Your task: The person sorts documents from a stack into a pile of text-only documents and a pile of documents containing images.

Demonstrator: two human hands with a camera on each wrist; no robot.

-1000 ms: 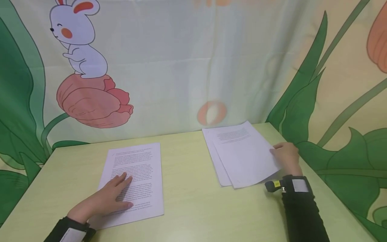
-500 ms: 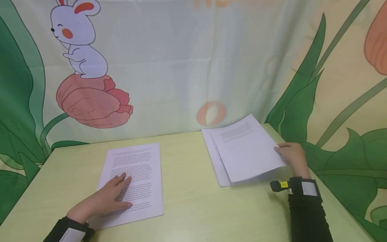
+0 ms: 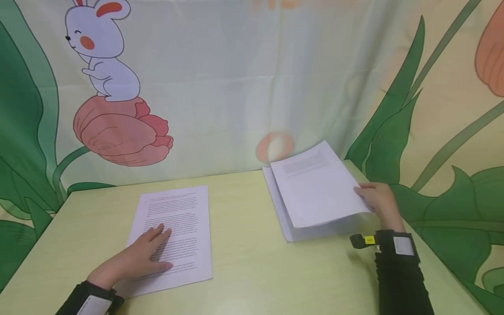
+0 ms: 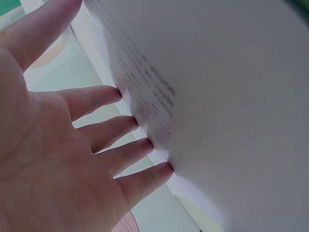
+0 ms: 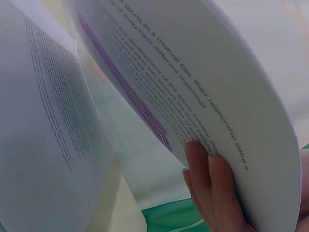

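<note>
My left hand rests with spread fingers on a stack of printed paper at the left of the table. In the left wrist view its fingertips touch the printed page. At the right, my right hand pinches the right edge of a printed sheet, mostly blank with a few lines at its top. That sheet is raised and tilted over more paper lying below. The right wrist view shows fingers against the sheet's printed underside, where a purple-marked band runs along the text.
Both paper stacks lie on a pale yellow table. Behind it hangs a curtain printed with a rabbit and flowers, close to the table's back edge. The same leafy cloth runs along the right side.
My right hand has moved slightly right and lifted the sheet; its lower edge has come up off the paper beneath and its top corner stands higher. My left hand stays in place.
</note>
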